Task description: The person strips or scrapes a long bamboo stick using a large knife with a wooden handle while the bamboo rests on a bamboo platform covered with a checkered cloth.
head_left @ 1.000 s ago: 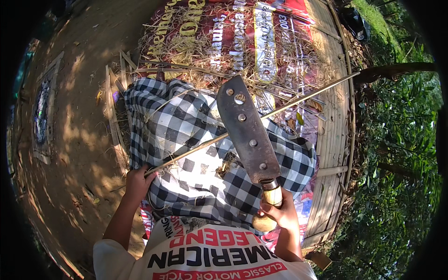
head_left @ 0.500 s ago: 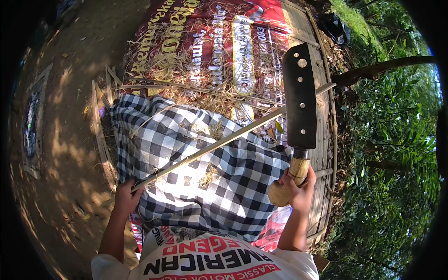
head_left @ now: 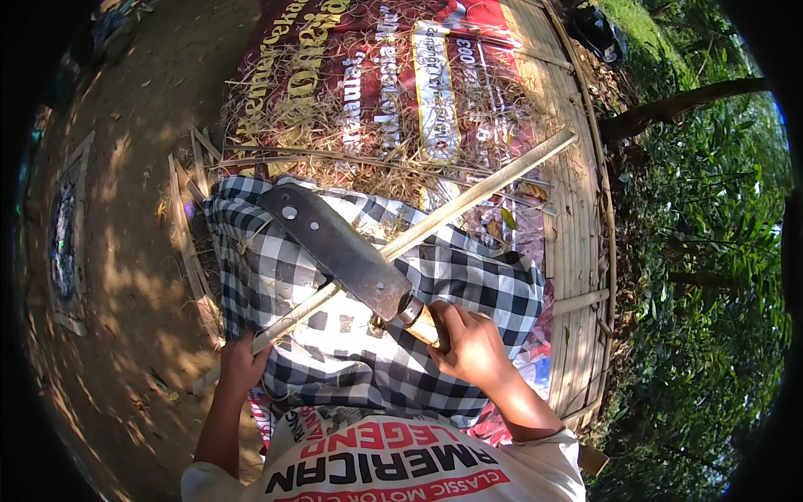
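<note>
A long, thin bamboo strip (head_left: 477,197) runs slantwise over my lap, from the lower left toward the upper right. My left hand (head_left: 242,364) is closed round it near its lower end, and a short piece sticks out beyond the fist. My right hand (head_left: 473,343) grips the wooden handle of a broad, dark cleaver (head_left: 343,255). Its blade has several round holes or spots and points up and to the left. It crosses above the strip; whether the edge touches the strip I cannot tell. Under both lies a black-and-white checked cloth (head_left: 452,360) spread over my legs.
Fibrous shavings litter a red printed banner (head_left: 276,100) laid on a bamboo platform (head_left: 577,251). More bamboo pieces (head_left: 191,247) lie at the left edge of the cloth. Bare dirt ground (head_left: 134,276) stretches to the left; leafy plants (head_left: 694,335) grow on the right.
The cleaver has swung from upright at the right to slanting leftward across the strip. The strip has shifted down-left, its lower end now projecting past my left hand.
</note>
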The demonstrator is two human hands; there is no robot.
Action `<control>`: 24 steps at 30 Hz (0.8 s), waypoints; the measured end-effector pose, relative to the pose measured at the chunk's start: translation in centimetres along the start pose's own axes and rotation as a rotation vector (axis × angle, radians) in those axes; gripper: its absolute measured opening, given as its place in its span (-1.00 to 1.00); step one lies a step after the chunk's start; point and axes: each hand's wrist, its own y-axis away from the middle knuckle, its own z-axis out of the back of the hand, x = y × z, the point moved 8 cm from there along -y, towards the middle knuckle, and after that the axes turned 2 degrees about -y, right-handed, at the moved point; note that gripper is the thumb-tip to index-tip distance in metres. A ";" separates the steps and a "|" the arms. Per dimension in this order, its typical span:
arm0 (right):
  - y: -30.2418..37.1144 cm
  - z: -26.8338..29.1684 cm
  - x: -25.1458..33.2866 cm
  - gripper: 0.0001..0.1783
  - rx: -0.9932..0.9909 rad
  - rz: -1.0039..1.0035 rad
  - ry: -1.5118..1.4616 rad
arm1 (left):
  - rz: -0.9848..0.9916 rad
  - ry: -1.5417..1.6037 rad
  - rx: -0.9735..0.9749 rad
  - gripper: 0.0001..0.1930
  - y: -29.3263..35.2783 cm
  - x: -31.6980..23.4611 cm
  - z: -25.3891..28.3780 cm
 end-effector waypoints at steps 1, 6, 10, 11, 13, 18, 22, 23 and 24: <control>-0.2 0.1 0.8 -0.33 0.010 0.030 0.080 | 0.000 0.011 -0.001 -0.71 0.0 0.1 -0.1; -1.0 -0.6 -1.0 -0.40 0.040 0.133 0.216 | 0.014 0.026 0.048 -0.70 -0.2 1.0 -0.5; -0.8 0.9 -2.5 -0.34 0.055 0.168 0.291 | 0.070 0.124 0.103 -0.68 -0.5 1.2 -0.6; -0.8 1.1 -3.1 -0.33 0.050 0.170 0.294 | 0.080 0.165 0.105 -0.68 -0.6 1.4 -0.8; -0.6 1.5 -4.2 -0.31 0.035 0.176 0.342 | 0.102 0.173 0.129 -0.67 -0.6 1.4 -1.0; -0.5 4.1 -5.5 -0.33 0.065 0.180 0.481 | 0.162 0.265 0.123 -0.67 -0.2 1.2 -0.9; -0.1 6.1 -6.0 -0.57 -0.051 0.283 0.545 | 0.122 0.260 0.106 -0.64 -0.4 0.6 -0.6; -0.2 6.3 -6.1 -0.59 -0.057 0.286 0.557 | 0.140 0.273 0.138 -0.62 -0.6 0.5 -0.3; -0.3 6.4 -6.2 -0.61 -0.064 0.292 0.569 | 0.159 0.285 0.168 -0.61 -0.7 0.6 -0.2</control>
